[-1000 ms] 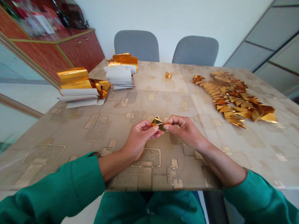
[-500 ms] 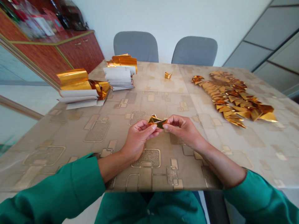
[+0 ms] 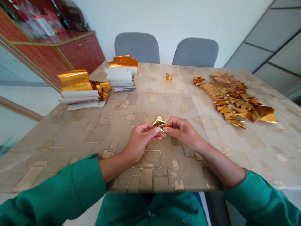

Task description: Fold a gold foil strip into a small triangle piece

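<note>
Shiny, creased gold paper [image 3: 159, 121], pinching hands [image 3: 139, 140], rectangle-patterned tablecloth [image 3: 98, 131]

Your left sleeve [image 3: 58, 188] and right sleeve [image 3: 261, 196] are deep green, ending above the wrists; a seam rings the broad left cuff [image 3: 90, 174], and matching green cloth [image 3: 127, 208] covers your front.

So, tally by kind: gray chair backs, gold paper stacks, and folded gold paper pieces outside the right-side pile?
Gray chair backs: 2
Gold paper stacks: 2
Folded gold paper pieces, one in the hands, one on the table: 2
Total: 6
</note>
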A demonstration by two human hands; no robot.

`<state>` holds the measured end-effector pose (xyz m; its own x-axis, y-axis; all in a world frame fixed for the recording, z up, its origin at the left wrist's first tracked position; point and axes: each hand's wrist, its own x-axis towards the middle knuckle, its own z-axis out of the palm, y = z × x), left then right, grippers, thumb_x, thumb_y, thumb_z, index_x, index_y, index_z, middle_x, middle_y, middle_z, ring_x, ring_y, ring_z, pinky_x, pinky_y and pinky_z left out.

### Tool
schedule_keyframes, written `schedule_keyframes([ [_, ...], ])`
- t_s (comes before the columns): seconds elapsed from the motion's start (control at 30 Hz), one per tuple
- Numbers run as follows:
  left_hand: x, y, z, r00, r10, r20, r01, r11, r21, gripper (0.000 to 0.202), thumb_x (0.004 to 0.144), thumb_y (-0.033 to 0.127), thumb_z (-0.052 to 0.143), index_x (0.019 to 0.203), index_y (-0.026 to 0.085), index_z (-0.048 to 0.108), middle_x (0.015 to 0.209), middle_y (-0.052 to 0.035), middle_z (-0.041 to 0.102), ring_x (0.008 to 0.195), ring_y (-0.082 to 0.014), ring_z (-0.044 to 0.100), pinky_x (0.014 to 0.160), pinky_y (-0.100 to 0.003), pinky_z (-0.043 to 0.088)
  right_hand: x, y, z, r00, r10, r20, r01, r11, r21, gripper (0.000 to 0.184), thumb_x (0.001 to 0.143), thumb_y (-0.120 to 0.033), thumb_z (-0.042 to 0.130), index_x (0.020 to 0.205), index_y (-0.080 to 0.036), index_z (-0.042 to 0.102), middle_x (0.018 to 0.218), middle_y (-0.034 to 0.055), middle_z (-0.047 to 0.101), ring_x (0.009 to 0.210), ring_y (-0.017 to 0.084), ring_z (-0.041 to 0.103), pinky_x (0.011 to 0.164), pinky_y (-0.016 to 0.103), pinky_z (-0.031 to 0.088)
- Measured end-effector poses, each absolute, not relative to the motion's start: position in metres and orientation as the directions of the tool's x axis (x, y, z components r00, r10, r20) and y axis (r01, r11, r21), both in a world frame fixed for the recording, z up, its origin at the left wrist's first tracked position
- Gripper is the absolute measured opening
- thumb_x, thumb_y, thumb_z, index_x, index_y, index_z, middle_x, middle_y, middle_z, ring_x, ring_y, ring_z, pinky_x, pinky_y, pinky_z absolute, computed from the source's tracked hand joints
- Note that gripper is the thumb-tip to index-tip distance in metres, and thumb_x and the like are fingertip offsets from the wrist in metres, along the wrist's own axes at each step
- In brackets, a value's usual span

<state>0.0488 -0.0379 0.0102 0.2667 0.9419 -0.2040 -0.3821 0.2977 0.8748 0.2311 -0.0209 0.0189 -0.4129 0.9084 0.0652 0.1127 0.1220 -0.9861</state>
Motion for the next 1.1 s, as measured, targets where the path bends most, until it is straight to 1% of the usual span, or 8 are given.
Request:
schedule_keyframes([
  [0.13,0.048,-0.037,0.011,0.285,0.941,-0.183,-0.39,0.288,0.875,0.028,0.077,0.032,0.077,0.096,0.014,0.068,0.086,-0.0066,0.077,0.079,-0.0176,0.075,0.067,-0.023,0.058,0.234,-0.019,0.019,-0.404,0.911,0.078,0.111,0.133,-0.985,0.027,0.083,-0.044,0.068,0.081,-0.019,0.058,0.077,-0.0011,0.062,0.07,0.012,0.055,0.067,0.027,0.042],
  [0.23,0.047,-0.036,0.01,0.28,0.946,-0.166,-0.372,0.266,0.889,0.023,0.077,0.031,0.077,0.088,0.014,0.066,0.081,-0.0061,0.077,0.078,-0.0174,0.075,0.066,-0.021,0.057,0.233,-0.02,0.017,-0.391,0.917,0.084,0.141,0.15,-0.979,0.028,0.082,-0.046,0.067,0.08,-0.02,0.057,0.076,-0.0008,0.063,0.069,0.012,0.055,0.066,0.027,0.042],
  [0.3,0.047,-0.036,0.009,0.278,0.946,-0.167,-0.354,0.262,0.898,0.022,0.077,0.031,0.077,0.084,0.013,0.066,0.082,-0.0067,0.077,0.078,-0.0175,0.075,0.067,-0.022,0.058,0.232,-0.021,0.017,-0.361,0.929,0.088,0.185,0.164,-0.969,0.028,0.082,-0.046,0.068,0.078,-0.02,0.057,0.075,-0.0003,0.063,0.068,0.013,0.055,0.064,0.027,0.042],
  [0.47,0.048,-0.037,0.007,0.276,0.945,-0.178,-0.348,0.271,0.897,0.02,0.078,0.029,0.077,0.085,0.014,0.066,0.085,-0.0063,0.077,0.079,-0.0159,0.074,0.067,-0.021,0.057,0.231,-0.024,0.016,-0.315,0.943,0.105,0.259,0.192,-0.947,0.022,0.082,-0.039,0.068,0.076,-0.021,0.058,0.073,-0.0001,0.063,0.067,0.014,0.054,0.063,0.028,0.042],
  [0.6,0.048,-0.036,0.007,0.271,0.95,-0.158,-0.344,0.249,0.905,0.02,0.077,0.031,0.077,0.087,0.015,0.07,0.082,-0.0043,0.075,0.074,-0.0141,0.072,0.07,-0.023,0.058,0.228,-0.025,0.017,-0.326,0.931,0.16,0.252,0.249,-0.935,0.021,0.082,-0.037,0.069,0.076,-0.022,0.056,0.072,-0.0017,0.06,0.067,0.013,0.052,0.063,0.027,0.041],
  [0.77,0.047,-0.036,0.009,0.28,0.948,-0.148,-0.275,0.227,0.934,0.022,0.074,0.032,0.079,0.083,0.013,0.073,0.077,-0.0047,0.074,0.07,-0.014,0.07,0.066,-0.023,0.057,0.223,-0.031,0.019,-0.302,0.938,0.171,0.255,0.253,-0.933,0.022,0.084,-0.038,0.068,0.075,-0.021,0.058,0.072,-0.0012,0.061,0.067,0.013,0.053,0.063,0.027,0.041],
  [0.97,0.049,-0.036,0.008,0.271,0.945,-0.182,-0.402,0.283,0.871,0.024,0.074,0.03,0.08,0.088,0.015,0.069,0.082,-0.0032,0.075,0.072,-0.0123,0.071,0.067,-0.021,0.056,0.223,-0.031,0.02,-0.255,0.946,0.199,0.159,0.243,-0.957,0.024,0.084,-0.038,0.068,0.072,-0.022,0.055,0.072,-0.0015,0.059,0.069,0.014,0.053,0.068,0.029,0.042],
  [1.1,0.048,-0.035,0.007,0.27,0.946,-0.18,-0.401,0.28,0.872,0.024,0.073,0.032,0.081,0.081,0.015,0.066,0.076,-0.0023,0.074,0.069,-0.0121,0.07,0.066,-0.021,0.055,0.222,-0.028,0.02,-0.303,0.941,0.149,0.1,0.187,-0.977,0.027,0.084,-0.044,0.066,0.075,-0.022,0.053,0.073,-0.0015,0.057,0.07,0.014,0.051,0.066,0.029,0.041],
])
